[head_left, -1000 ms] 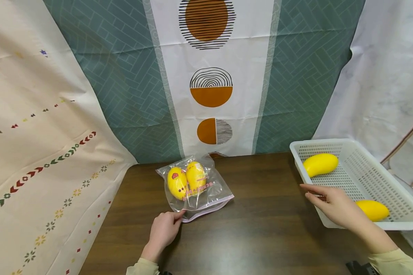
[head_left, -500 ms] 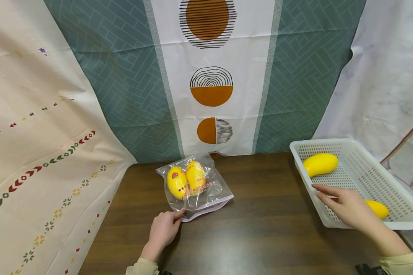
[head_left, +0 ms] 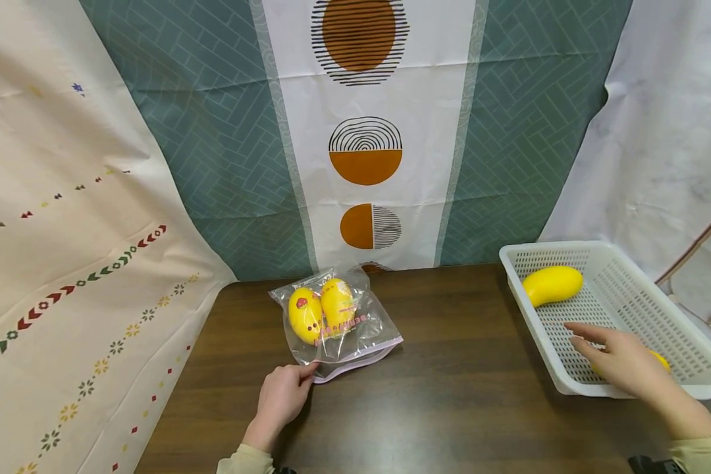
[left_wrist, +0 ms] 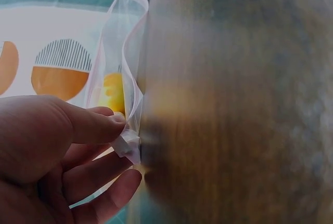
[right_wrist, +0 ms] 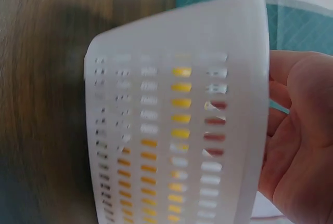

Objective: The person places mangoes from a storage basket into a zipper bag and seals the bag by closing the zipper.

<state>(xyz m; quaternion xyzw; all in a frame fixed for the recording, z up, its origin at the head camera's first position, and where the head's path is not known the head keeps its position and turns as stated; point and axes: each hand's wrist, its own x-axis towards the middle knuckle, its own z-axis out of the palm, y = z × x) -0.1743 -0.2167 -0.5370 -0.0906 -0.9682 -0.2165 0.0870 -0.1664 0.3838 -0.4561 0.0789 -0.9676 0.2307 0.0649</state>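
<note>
On the bench (head_left: pixel 438 329), pinching a clear bag (head_left: pixel 374 329) of two yellow fruits (head_left: pixel 305 316) by its edge with the left grip (head_left: pixel 282 397); seen gaping plainest from the left wrist. Hovering over a white basket (head_left: pixel 533 322) with the right grip (head_left: pixel 625 365), parted at the thumb; showing yellow through slots (right_wrist: pixel 181 103) only from the right wrist.

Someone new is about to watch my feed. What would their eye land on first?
Probably the two bright yellow fruits in the clear bag at the table's far edge, its near corner pinched by the left hand. Next, the white basket on the right, with more yellow inside and the right hand over it. Behind, bold orange circles run down the cloth.
</note>
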